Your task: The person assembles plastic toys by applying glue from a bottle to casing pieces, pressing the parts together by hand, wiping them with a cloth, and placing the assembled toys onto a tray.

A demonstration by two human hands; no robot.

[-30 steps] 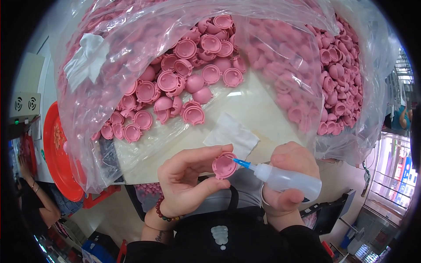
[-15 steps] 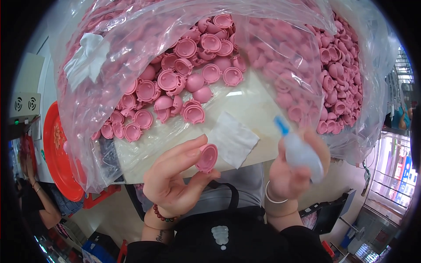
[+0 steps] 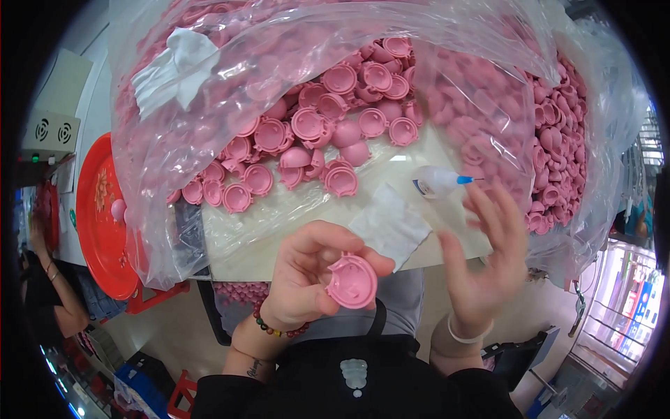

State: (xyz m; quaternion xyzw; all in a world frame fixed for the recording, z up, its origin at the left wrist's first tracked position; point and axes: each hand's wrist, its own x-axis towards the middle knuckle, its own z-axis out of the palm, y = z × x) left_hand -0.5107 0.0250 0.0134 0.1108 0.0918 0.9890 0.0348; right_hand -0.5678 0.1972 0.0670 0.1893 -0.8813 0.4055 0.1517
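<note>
Between the thumb and fingers of my left hand (image 3: 307,269) is a pink plastic half-shell (image 3: 352,281), its hollow side facing up toward me. My right hand (image 3: 488,258) is empty, with its fingers spread. Just beyond those fingers a small white squeeze bottle (image 3: 436,181) with a blue needle tip lies on the table, its tip pointing right. A folded white cloth (image 3: 392,225) rests on the table between my hands. Past it, many similar pink half-shells (image 3: 307,124) spill from a clear plastic bag (image 3: 157,230).
More pink shells (image 3: 558,140) fill clear plastic at the right. Another white cloth (image 3: 178,66) lies on the bag at the far left. A red tray (image 3: 101,230) stands at the left, near a grey box with two vents (image 3: 52,133). Another person's arm (image 3: 59,279) shows at the left edge.
My right hand has let go of the squeeze bottle, which now lies on the table, and its fingers have opened. My left hand has turned the half-shell to face up. The whole view has shifted.
</note>
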